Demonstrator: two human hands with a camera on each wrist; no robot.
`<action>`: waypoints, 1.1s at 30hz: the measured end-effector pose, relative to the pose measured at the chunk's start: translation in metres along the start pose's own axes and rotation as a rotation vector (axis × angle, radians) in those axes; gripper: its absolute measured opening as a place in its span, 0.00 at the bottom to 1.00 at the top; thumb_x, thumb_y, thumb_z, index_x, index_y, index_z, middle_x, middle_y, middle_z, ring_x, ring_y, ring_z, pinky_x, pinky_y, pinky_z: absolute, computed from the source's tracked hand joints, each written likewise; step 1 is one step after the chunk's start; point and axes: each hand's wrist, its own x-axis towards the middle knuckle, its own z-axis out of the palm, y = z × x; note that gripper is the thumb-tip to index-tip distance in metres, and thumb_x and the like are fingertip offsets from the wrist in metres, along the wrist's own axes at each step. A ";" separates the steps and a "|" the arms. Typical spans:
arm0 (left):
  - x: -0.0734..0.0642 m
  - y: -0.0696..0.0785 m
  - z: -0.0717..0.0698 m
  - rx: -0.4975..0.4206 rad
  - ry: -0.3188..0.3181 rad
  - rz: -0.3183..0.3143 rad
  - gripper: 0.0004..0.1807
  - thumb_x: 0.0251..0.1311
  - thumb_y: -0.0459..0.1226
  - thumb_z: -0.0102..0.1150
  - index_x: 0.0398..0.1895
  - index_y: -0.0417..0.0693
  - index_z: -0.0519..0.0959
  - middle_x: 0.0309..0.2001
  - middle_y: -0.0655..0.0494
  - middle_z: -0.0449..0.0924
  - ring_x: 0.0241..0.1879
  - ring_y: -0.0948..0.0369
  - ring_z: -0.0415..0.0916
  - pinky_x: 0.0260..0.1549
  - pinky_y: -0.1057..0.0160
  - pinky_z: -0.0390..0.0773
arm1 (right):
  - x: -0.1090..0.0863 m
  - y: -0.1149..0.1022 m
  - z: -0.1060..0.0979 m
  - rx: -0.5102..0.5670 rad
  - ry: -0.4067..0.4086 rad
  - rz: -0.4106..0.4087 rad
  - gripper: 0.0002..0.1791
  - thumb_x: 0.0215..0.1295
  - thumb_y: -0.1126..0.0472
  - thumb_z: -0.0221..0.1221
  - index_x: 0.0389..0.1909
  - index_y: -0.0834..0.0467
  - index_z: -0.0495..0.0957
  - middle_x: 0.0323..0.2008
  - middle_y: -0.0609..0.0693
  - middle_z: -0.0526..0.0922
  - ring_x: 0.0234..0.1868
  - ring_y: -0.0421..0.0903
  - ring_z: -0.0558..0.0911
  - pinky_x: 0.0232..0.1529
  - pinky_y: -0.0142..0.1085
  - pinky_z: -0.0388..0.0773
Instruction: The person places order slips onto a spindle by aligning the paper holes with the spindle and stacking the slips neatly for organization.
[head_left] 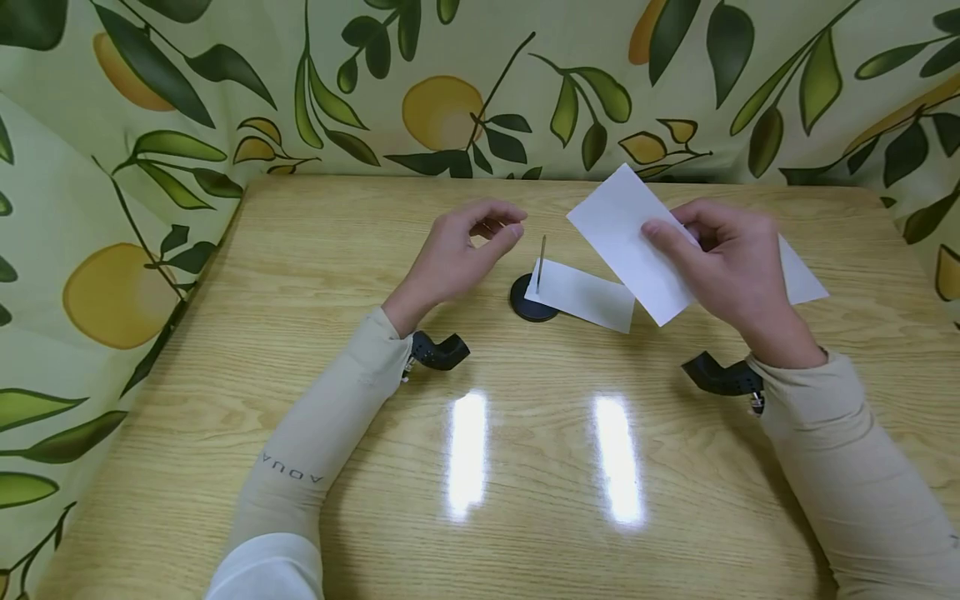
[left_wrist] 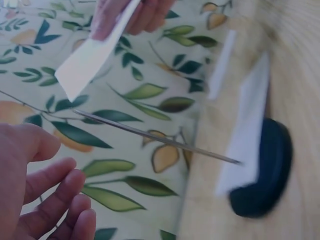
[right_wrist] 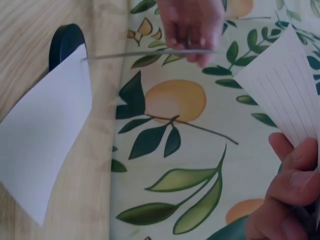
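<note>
A bill spike stands on the table, with a round black base (head_left: 531,312) and a thin upright metal rod (left_wrist: 160,139). Low on the rod, pierced near one end, is a white paper slip (head_left: 588,297) that reaches out to the right over the base's edge. My right hand (head_left: 738,262) pinches a white sheet of paper (head_left: 626,229) between thumb and fingers, raised right of the rod's tip. Ruled lines show on the sheet's other face (right_wrist: 282,82) in the right wrist view. Left of the rod, my left hand (head_left: 468,250) hovers with loosely bent fingers and holds nothing.
More white paper (head_left: 802,275) lies on the wooden table (head_left: 540,450), partly hidden behind my right hand. A fabric backdrop (head_left: 360,92) with leaves and oranges hangs along the table's back and left edges. Black wrist cameras (head_left: 441,352) sit below both hands.
</note>
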 end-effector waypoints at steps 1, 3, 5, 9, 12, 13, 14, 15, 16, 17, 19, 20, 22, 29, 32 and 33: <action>0.001 0.003 -0.001 0.000 0.008 -0.004 0.14 0.68 0.49 0.54 0.51 0.57 0.80 0.45 0.63 0.83 0.44 0.67 0.76 0.49 0.65 0.75 | 0.000 -0.001 0.001 0.003 -0.001 -0.017 0.07 0.59 0.57 0.67 0.27 0.57 0.83 0.13 0.27 0.74 0.13 0.26 0.71 0.14 0.22 0.67; 0.002 0.009 -0.002 -0.006 0.020 0.003 0.13 0.68 0.50 0.54 0.49 0.59 0.81 0.43 0.64 0.83 0.42 0.67 0.76 0.46 0.65 0.75 | -0.001 -0.004 0.002 0.003 -0.007 -0.046 0.08 0.59 0.58 0.67 0.28 0.59 0.84 0.14 0.25 0.75 0.13 0.26 0.72 0.14 0.22 0.67; 0.003 0.015 -0.002 -0.004 0.024 0.021 0.13 0.67 0.51 0.54 0.47 0.60 0.82 0.41 0.66 0.82 0.39 0.68 0.75 0.42 0.66 0.74 | -0.001 -0.006 0.003 0.004 -0.013 -0.072 0.08 0.59 0.59 0.67 0.28 0.61 0.84 0.15 0.24 0.75 0.13 0.26 0.72 0.15 0.22 0.67; 0.006 0.025 0.000 0.011 0.028 0.098 0.10 0.65 0.50 0.57 0.40 0.59 0.84 0.36 0.68 0.81 0.33 0.67 0.69 0.37 0.68 0.69 | -0.002 -0.012 0.004 0.004 -0.032 -0.104 0.08 0.59 0.61 0.67 0.27 0.62 0.84 0.17 0.22 0.76 0.14 0.26 0.73 0.15 0.21 0.68; 0.007 0.031 0.001 0.016 0.032 0.152 0.08 0.64 0.48 0.60 0.36 0.58 0.85 0.33 0.67 0.80 0.31 0.66 0.66 0.34 0.68 0.65 | -0.001 -0.016 0.006 0.007 -0.046 -0.112 0.07 0.59 0.61 0.67 0.28 0.62 0.84 0.18 0.22 0.76 0.14 0.26 0.74 0.15 0.22 0.69; 0.007 0.033 0.002 0.014 0.031 0.162 0.08 0.63 0.47 0.61 0.35 0.58 0.85 0.32 0.67 0.80 0.30 0.66 0.65 0.33 0.68 0.64 | -0.001 -0.016 0.006 0.013 -0.051 -0.114 0.07 0.59 0.61 0.67 0.28 0.62 0.84 0.18 0.23 0.76 0.14 0.27 0.74 0.15 0.22 0.69; 0.007 0.034 0.002 0.015 0.030 0.171 0.07 0.63 0.47 0.61 0.34 0.58 0.85 0.31 0.66 0.79 0.29 0.66 0.65 0.32 0.69 0.63 | -0.001 -0.017 0.007 0.020 -0.055 -0.114 0.07 0.59 0.61 0.67 0.27 0.62 0.84 0.17 0.24 0.76 0.14 0.27 0.73 0.15 0.22 0.69; 0.007 0.035 0.002 0.012 0.029 0.178 0.07 0.63 0.46 0.61 0.33 0.57 0.85 0.30 0.66 0.79 0.29 0.65 0.64 0.32 0.69 0.62 | 0.000 -0.017 0.007 0.026 -0.061 -0.110 0.07 0.60 0.61 0.67 0.28 0.62 0.84 0.16 0.25 0.76 0.14 0.27 0.73 0.15 0.23 0.69; 0.007 0.035 0.002 0.005 0.028 0.181 0.07 0.64 0.45 0.61 0.32 0.56 0.85 0.30 0.65 0.79 0.28 0.65 0.64 0.31 0.69 0.62 | 0.000 -0.017 0.007 0.036 -0.067 -0.104 0.07 0.60 0.61 0.66 0.28 0.62 0.84 0.16 0.26 0.76 0.13 0.28 0.73 0.14 0.23 0.68; 0.006 0.036 0.002 -0.003 0.028 0.176 0.07 0.64 0.45 0.60 0.32 0.56 0.85 0.29 0.65 0.78 0.28 0.65 0.64 0.31 0.70 0.62 | 0.000 -0.017 0.008 0.045 -0.073 -0.096 0.07 0.60 0.61 0.66 0.28 0.62 0.83 0.15 0.27 0.76 0.13 0.28 0.72 0.14 0.24 0.68; 0.005 0.035 0.001 -0.030 0.030 0.159 0.08 0.65 0.44 0.59 0.32 0.55 0.85 0.29 0.64 0.78 0.28 0.64 0.64 0.31 0.70 0.62 | 0.000 -0.016 0.007 0.056 -0.088 -0.065 0.07 0.61 0.60 0.65 0.28 0.61 0.83 0.14 0.29 0.76 0.13 0.29 0.72 0.14 0.24 0.67; 0.004 0.035 0.001 -0.047 0.035 0.152 0.09 0.65 0.44 0.59 0.32 0.54 0.85 0.30 0.63 0.78 0.28 0.63 0.64 0.30 0.69 0.62 | 0.000 -0.015 0.006 0.057 -0.095 -0.045 0.07 0.62 0.60 0.65 0.29 0.60 0.83 0.15 0.30 0.76 0.13 0.30 0.73 0.15 0.25 0.68; 0.003 0.033 0.000 -0.088 0.045 0.130 0.09 0.65 0.43 0.58 0.32 0.53 0.84 0.30 0.62 0.78 0.28 0.61 0.65 0.30 0.69 0.63 | 0.000 -0.013 0.003 0.058 -0.108 0.000 0.07 0.63 0.58 0.64 0.30 0.58 0.83 0.15 0.31 0.76 0.13 0.32 0.71 0.15 0.26 0.66; 0.000 0.030 0.002 -0.196 0.081 0.095 0.10 0.66 0.41 0.56 0.32 0.47 0.83 0.27 0.58 0.76 0.26 0.59 0.66 0.27 0.68 0.65 | 0.003 -0.006 -0.008 0.117 -0.182 0.141 0.13 0.67 0.54 0.60 0.27 0.58 0.80 0.11 0.41 0.70 0.13 0.41 0.65 0.13 0.36 0.60; -0.001 0.031 0.005 -0.207 0.082 0.073 0.10 0.67 0.40 0.55 0.32 0.46 0.82 0.27 0.58 0.76 0.27 0.59 0.68 0.28 0.68 0.66 | 0.004 -0.004 -0.009 0.150 -0.199 0.167 0.16 0.68 0.53 0.59 0.25 0.60 0.77 0.11 0.43 0.69 0.13 0.43 0.65 0.13 0.38 0.58; -0.001 0.031 0.006 -0.208 0.080 0.068 0.10 0.67 0.40 0.55 0.31 0.46 0.82 0.27 0.58 0.76 0.27 0.59 0.68 0.29 0.68 0.66 | 0.005 -0.003 -0.010 0.157 -0.202 0.173 0.16 0.68 0.53 0.59 0.24 0.60 0.77 0.12 0.44 0.69 0.13 0.43 0.65 0.13 0.39 0.58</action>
